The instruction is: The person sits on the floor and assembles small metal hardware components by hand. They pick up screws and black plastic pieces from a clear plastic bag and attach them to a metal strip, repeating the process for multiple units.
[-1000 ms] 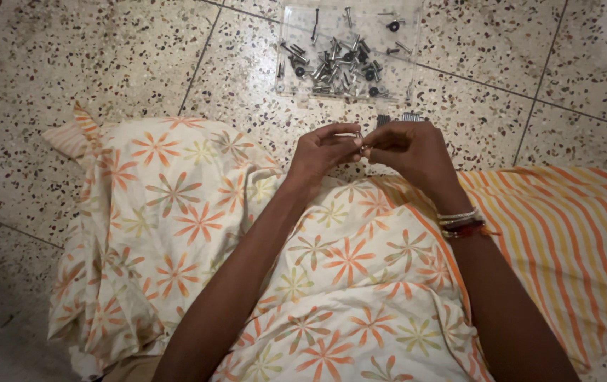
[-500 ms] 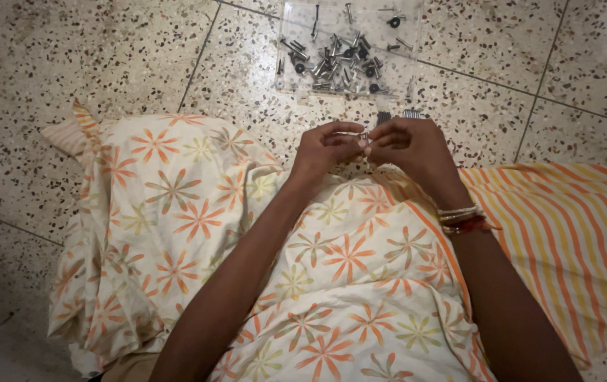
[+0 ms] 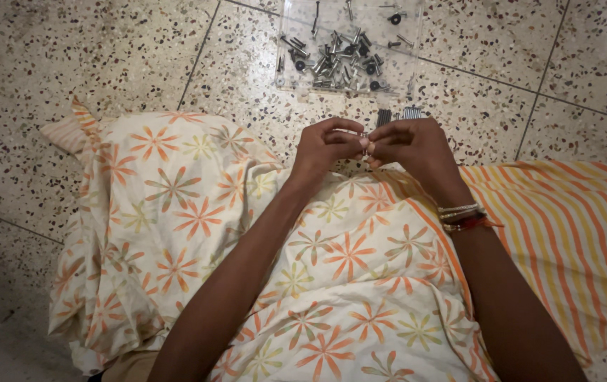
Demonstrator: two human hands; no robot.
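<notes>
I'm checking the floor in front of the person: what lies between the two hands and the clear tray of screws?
In the head view, two small dark ribbed metal parts lie on the speckled floor between the hands and the clear tray; otherwise bare tile.

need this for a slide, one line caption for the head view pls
Both hands, left hand and right hand, pinch a small metal part over floral cloth, a clear tray of screws ahead.

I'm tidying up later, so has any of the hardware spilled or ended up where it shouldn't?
Mostly no. The screws lie heaped on a clear sheet; a few lie scattered apart near its top edge. Both hands, left hand and right hand, pinch one small piece.
</notes>
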